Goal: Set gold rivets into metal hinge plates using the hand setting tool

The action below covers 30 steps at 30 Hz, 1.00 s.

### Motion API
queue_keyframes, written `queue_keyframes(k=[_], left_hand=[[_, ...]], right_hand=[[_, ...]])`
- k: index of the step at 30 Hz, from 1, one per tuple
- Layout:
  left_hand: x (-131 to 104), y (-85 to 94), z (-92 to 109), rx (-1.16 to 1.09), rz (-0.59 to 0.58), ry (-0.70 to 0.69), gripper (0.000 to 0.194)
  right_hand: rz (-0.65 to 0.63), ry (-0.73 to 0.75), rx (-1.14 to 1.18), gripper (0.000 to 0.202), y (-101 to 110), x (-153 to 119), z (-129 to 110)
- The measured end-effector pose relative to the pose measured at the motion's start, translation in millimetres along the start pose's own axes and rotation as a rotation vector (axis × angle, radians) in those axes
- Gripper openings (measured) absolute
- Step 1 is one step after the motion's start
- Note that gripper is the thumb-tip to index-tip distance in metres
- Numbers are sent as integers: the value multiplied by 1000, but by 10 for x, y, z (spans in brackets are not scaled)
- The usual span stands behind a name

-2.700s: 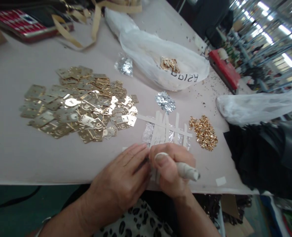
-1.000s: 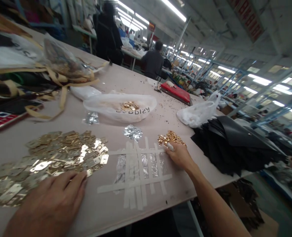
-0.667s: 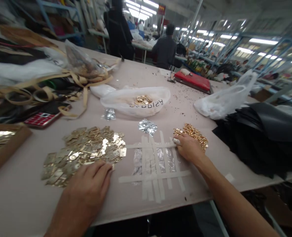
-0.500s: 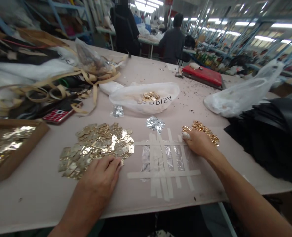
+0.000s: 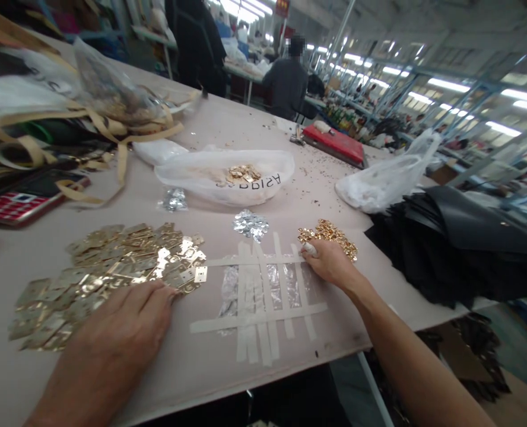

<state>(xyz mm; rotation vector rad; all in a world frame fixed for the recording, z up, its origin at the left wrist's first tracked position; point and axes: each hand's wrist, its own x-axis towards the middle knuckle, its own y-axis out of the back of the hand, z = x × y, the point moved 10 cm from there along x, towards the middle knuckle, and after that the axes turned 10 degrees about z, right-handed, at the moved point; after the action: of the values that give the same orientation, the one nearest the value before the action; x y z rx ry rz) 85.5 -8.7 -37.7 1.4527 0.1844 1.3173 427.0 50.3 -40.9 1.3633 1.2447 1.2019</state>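
Observation:
My left hand (image 5: 123,329) lies at the near edge of a pile of flat gold-coloured metal plates (image 5: 130,252). Its fingers are curled together, and whatever they pinch is hidden. On the other side, my right hand (image 5: 332,261) reaches to the near edge of a heap of small shiny gold fittings (image 5: 341,240). A white wrap (image 5: 308,248) covers one of its fingertips. Those fingers are drawn together too, and their contents cannot be made out. Between the hands, pale tape strips (image 5: 261,320) cross over clear plastic on the table.
Silver discs (image 5: 250,224) lie beyond the tape. Behind them is a white plastic bag (image 5: 187,172) with gold pieces on it. Black sheets (image 5: 445,249) are stacked at right, beside another plastic bag (image 5: 383,184). A red case (image 5: 335,143) lies farther back.
The view has swung right and tilted, so the table's contents sit farther left. A small plate edge visible at my left fingertips before is now hidden. My right hand stays at the small fittings.

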Motion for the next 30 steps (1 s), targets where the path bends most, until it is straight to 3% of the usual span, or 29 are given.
queue_keyframes(k=[2, 4, 6, 8, 12, 16, 21, 30], left_hand=[[72, 3, 58, 108, -55, -43, 27], [156, 123, 88, 135, -5, -8, 27], [210, 274, 71, 41, 93, 114, 28], [186, 298, -34, -116, 113, 347, 29], [-102, -33, -151, -564, -14, 925, 37], [-268, -291, 52, -966, -42, 1204, 45], [-343, -401, 231, -1113, -83, 1318, 39], [-267, -430, 323, -1164, -89, 1302, 40]], right_hand=[[-4, -38, 27, 21, 12, 12, 31], [-20, -72, 71, 20, 24, 38, 52], [-49, -105, 123, 17, 28, 75, 77], [-95, -142, 170, 18, 16, 110, 108], [-207, -211, 248, 27, -41, 139, 134], [-258, -237, 320, 23, -84, 158, 91], [-303, -303, 362, 28, -179, 190, 156], [-344, -369, 391, 22, -186, 163, 272]])
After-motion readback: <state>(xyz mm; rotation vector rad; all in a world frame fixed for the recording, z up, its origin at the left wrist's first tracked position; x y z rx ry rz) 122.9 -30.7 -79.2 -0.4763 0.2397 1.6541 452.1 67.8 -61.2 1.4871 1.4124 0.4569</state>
